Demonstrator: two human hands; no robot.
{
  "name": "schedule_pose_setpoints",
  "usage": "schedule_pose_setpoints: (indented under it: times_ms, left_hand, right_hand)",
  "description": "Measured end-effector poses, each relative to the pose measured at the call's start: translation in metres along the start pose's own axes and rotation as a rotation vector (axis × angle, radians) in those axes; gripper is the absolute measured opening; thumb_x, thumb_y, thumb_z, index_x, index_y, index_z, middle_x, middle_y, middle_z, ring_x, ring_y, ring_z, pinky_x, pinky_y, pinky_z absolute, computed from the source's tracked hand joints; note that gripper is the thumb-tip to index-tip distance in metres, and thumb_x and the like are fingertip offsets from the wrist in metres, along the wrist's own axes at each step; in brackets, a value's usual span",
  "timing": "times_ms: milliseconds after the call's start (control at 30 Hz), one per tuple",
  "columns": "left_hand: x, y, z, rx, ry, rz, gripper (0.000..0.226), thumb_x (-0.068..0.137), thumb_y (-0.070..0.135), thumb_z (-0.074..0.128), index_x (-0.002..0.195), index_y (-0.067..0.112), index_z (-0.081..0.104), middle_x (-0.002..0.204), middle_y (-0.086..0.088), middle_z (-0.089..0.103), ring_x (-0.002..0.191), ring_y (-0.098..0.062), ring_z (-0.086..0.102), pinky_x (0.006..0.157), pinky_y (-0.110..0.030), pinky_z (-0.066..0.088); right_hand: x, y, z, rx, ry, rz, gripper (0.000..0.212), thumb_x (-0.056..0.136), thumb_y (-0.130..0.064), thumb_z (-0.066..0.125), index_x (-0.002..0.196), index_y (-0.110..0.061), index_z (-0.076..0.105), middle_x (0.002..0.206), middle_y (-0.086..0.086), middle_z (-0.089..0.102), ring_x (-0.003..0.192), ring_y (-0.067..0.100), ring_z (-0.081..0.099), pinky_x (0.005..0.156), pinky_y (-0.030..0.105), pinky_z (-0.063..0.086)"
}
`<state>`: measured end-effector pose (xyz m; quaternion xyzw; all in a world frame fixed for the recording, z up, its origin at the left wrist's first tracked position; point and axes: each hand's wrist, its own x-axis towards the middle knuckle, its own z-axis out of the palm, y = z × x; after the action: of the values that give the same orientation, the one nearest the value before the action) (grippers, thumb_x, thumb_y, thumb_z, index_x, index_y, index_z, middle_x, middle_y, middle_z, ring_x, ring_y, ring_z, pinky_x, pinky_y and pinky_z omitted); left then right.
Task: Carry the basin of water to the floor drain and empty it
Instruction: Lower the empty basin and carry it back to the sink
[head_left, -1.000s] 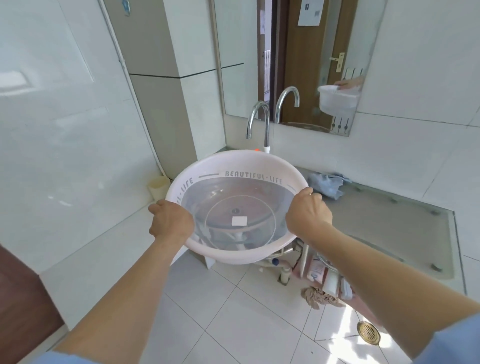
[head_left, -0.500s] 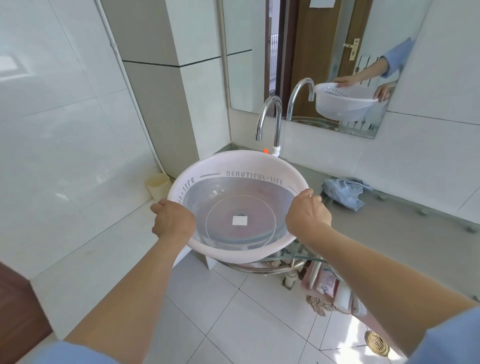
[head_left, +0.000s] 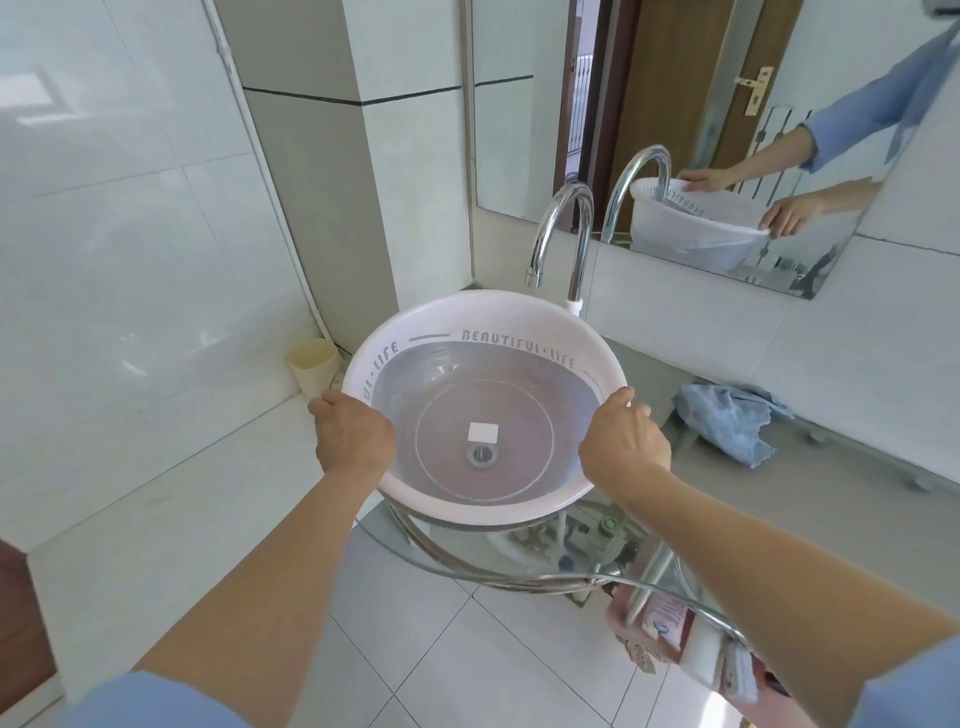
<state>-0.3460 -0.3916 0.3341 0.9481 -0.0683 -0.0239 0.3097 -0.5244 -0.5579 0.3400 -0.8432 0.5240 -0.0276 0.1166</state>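
- Head view: our left grip (head_left: 353, 436) and right grip (head_left: 623, 447) clasp the basin (head_left: 483, 312) by opposite sides of its rim. It holds water and sits level over the glass sink (head_left: 467, 569), under the faucet (head_left: 566, 208).
- Since a second ago our gaze has lifted, and the floor drain has slipped out of view at lower right. The basin has barely shifted.
- We judge the carry hardly begun.

Left hand (head_left: 353, 436) and right hand (head_left: 623, 447): fingers are curling out of sight under the basin (head_left: 467, 312) rim. Basin is covering the faucet (head_left: 582, 249) base. Pink clutter (head_left: 665, 618) below the counter (head_left: 857, 499) is blurring, and the right forearm is partly blocking it.
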Motion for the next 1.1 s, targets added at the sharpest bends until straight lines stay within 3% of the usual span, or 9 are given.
schedule_pose_setpoints:
  times_ms: [167,300,633,767,1100]
  left_hand:
    - [0.027,-0.003,0.027,0.022,-0.076,-0.023,0.048,0.088,0.009,0.051,0.129,-0.004,0.029,0.128,-0.023,0.035,0.101,-0.040,0.056,0.066,-0.039,0.047]
    - [0.045,-0.010,0.048,0.053,-0.130,0.004,0.047,0.089,0.006,0.048,0.129,-0.007,0.028,0.128,-0.025,0.035,0.106,-0.039,0.052,0.081,-0.044,0.053]
    - [0.077,-0.031,0.090,0.137,-0.145,0.004,0.053,0.087,0.015,0.056,0.130,-0.002,0.032,0.127,-0.020,0.041,0.111,-0.034,0.049,0.093,-0.046,0.048]
    - [0.088,-0.038,0.106,0.241,-0.138,0.046,0.054,0.088,0.020,0.054,0.131,-0.003,0.031,0.128,-0.021,0.041,0.115,-0.034,0.047,0.094,-0.044,0.044]
    - [0.105,-0.044,0.126,0.340,-0.110,0.104,0.053,0.085,0.021,0.055,0.129,-0.001,0.034,0.129,-0.022,0.041,0.118,-0.034,0.042,0.094,-0.044,0.041]
  right_hand:
    - [0.025,-0.008,0.023,-0.003,-0.015,0.010,0.070,0.088,-0.011,0.048,0.143,0.001,0.006,0.128,0.018,0.043,0.104,0.031,0.057,0.065,0.032,0.039]
    - [0.038,-0.012,0.042,-0.012,-0.018,0.035,0.069,0.088,-0.009,0.047,0.143,0.001,0.008,0.130,0.018,0.043,0.104,0.031,0.057,0.066,0.032,0.040]
    - [0.056,-0.022,0.092,-0.012,-0.024,0.094,0.059,0.087,-0.008,0.046,0.138,0.000,0.020,0.128,0.017,0.045,0.107,0.032,0.056,0.070,0.032,0.041]
    - [0.059,-0.023,0.108,-0.028,-0.003,0.110,0.063,0.087,-0.009,0.046,0.142,-0.001,0.016,0.128,0.017,0.045,0.108,0.032,0.056,0.078,0.035,0.048]
    - [0.071,-0.026,0.132,-0.024,0.017,0.130,0.063,0.086,-0.012,0.045,0.141,-0.002,0.017,0.127,0.016,0.048,0.107,0.032,0.055,0.079,0.036,0.048]
